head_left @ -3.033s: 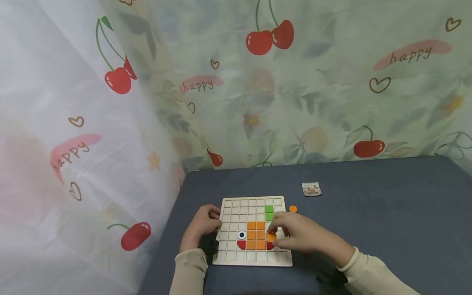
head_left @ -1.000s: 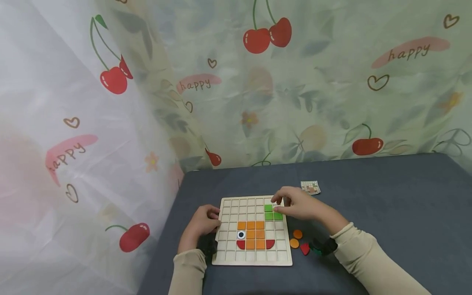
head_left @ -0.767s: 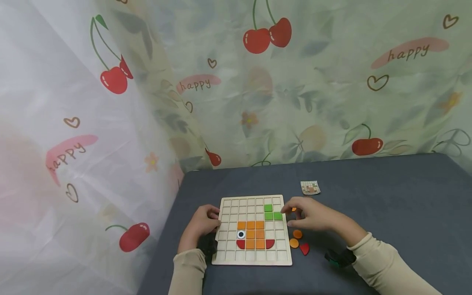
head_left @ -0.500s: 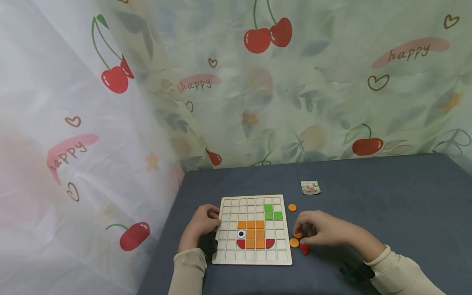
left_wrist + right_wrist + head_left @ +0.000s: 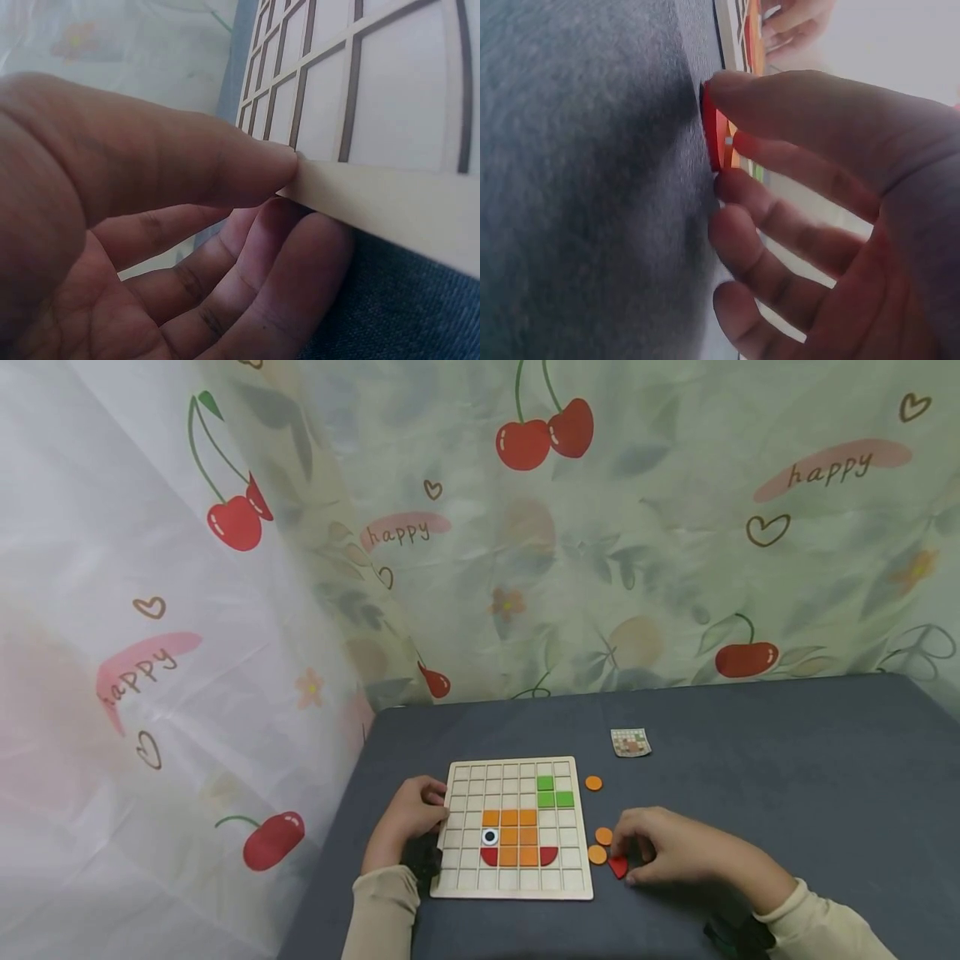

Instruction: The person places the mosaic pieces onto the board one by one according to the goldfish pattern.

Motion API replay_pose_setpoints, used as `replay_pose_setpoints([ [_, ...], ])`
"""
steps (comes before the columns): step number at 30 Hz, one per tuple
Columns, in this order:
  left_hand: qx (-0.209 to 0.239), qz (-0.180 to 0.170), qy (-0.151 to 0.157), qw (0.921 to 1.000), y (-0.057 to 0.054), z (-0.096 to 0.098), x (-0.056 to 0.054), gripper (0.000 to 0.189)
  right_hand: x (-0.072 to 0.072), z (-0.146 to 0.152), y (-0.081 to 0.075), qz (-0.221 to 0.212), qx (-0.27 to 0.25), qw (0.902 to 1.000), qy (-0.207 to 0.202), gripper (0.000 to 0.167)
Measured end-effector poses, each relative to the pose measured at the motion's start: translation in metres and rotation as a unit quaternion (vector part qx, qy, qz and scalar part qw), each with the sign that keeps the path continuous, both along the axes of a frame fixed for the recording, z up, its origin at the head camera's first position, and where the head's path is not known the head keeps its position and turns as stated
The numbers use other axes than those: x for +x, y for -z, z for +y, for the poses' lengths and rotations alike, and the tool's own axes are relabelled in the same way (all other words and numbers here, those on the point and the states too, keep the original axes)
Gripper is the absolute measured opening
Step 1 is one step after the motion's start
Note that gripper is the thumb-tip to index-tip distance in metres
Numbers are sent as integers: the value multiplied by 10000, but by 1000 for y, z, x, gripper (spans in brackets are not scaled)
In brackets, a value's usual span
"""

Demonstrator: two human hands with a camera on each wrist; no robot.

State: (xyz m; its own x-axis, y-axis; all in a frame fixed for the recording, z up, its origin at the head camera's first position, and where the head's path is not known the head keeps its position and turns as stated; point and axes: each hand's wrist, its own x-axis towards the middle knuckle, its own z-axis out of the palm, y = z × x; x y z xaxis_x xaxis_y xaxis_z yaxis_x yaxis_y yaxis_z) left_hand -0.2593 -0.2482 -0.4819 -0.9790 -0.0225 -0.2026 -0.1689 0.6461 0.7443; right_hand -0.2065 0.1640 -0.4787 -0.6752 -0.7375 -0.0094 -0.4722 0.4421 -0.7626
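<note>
A pale grid board lies on the table with orange squares, green squares, red quarter-circle tiles and a round eye tile in its cells. My left hand grips the board's left edge; in the left wrist view the thumb touches the rim while fingers curl below it. Right of the board, my right hand pinches a red tile at table level. The right wrist view shows that red tile between thumb and fingertips, partly covered.
Two orange discs lie between the board and my right hand. Another orange disc sits farther back, beside the board's right edge. A small picture card rests behind it on the dark table. A printed curtain hangs behind.
Since the earliest frame, one green and one orange square have been added in the board. My right hand has left the board's upper right and come down to the red tile. The left hand stays.
</note>
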Motion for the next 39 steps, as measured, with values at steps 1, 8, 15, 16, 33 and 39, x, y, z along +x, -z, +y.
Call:
replay_pose_setpoints([
  [1,-10,14,0,10000,0,0,0,38,0,-2,0,54,83,9999,53,22],
  [8,37,32,16,10000,1,-1,0,38,5,-16,2,575,879,9930,543,25],
  [15,51,31,33,10000,4,-1,-1,38,8,-22,1,744,1160,9880,703,29],
  [16,52,25,33,10000,4,-1,-1,38,8,-23,1,728,1153,9882,698,29],
  [33,79,27,44,10000,6,-4,-3,37,6,-22,0,618,781,9930,629,21],
  [39,61,34,51,10000,5,-3,-3,37,4,-23,-3,399,424,9970,517,20],
])
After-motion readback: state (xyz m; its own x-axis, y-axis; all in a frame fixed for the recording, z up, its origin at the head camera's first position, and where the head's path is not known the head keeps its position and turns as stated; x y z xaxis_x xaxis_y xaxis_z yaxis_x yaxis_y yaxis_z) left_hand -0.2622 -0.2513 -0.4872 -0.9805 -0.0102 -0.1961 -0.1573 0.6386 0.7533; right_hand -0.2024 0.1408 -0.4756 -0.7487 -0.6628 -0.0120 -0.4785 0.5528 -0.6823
